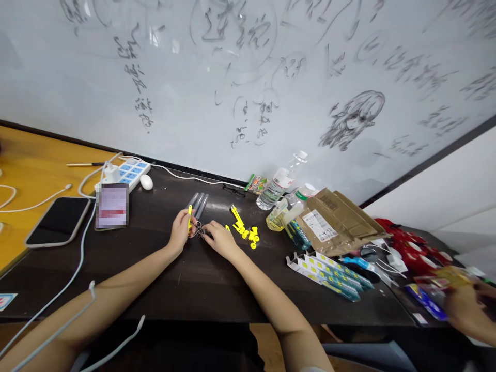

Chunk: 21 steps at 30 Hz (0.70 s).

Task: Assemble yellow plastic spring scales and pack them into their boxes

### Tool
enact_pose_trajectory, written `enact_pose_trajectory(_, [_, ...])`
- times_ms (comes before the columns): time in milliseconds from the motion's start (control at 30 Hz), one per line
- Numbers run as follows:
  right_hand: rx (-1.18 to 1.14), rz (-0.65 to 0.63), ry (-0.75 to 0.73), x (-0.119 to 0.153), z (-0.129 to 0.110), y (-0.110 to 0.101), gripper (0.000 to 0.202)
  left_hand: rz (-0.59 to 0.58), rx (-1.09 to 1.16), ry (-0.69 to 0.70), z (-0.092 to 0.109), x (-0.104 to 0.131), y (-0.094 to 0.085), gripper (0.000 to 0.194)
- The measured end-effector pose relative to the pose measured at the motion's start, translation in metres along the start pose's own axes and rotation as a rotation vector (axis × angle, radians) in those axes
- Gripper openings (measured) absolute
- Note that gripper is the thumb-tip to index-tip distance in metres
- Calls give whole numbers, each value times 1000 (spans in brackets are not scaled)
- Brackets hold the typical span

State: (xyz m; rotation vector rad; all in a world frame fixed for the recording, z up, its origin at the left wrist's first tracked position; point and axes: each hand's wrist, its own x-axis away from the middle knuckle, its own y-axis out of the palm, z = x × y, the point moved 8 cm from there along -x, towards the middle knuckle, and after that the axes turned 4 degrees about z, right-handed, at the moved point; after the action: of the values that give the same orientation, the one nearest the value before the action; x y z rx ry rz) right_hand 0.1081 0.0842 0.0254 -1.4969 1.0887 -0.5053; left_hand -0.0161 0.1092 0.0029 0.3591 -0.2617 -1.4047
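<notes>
My left hand [181,230] is closed around a slim yellow plastic piece [189,219], which stands upright out of the fingers. Close beside it lies a small tangle of thin metal wire pieces [199,230]. My right hand [220,238] reaches in from the other side, its thumb and forefinger apart at the edge of the wires. Just beyond the hands, several clear plastic tubes [201,204] lie side by side on the dark table [186,289]. To the right of my right hand is a loose group of small yellow plastic parts [252,235], with a longer yellow piece [236,216] behind.
A bottle of water [274,188], a bottle of yellow liquid [282,214] and a cardboard parcel [341,219] stand right. Patterned cartons [329,276] lie before them. Left are a power strip [129,173], a phone [58,222] and cables. Another person's hand [465,305] is far right.
</notes>
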Motion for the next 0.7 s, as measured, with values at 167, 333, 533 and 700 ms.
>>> enact_pose_trajectory(167, [162,-58,-24,-17,-14,6,21,-2,33,-57,-4,1,2,25])
enact_pose_trajectory(333, [180,-85,62,-24,-13,16,18,-23,51,-104,-8,2,5,27])
enact_pose_trajectory(533, [66,-97,187,-29,-4,22,13,-66,35,-132,-10,5,7,28])
enact_pose_trajectory(700, [-180,26,295,-20,19,6,10,-103,22,-115,-5,6,11,27])
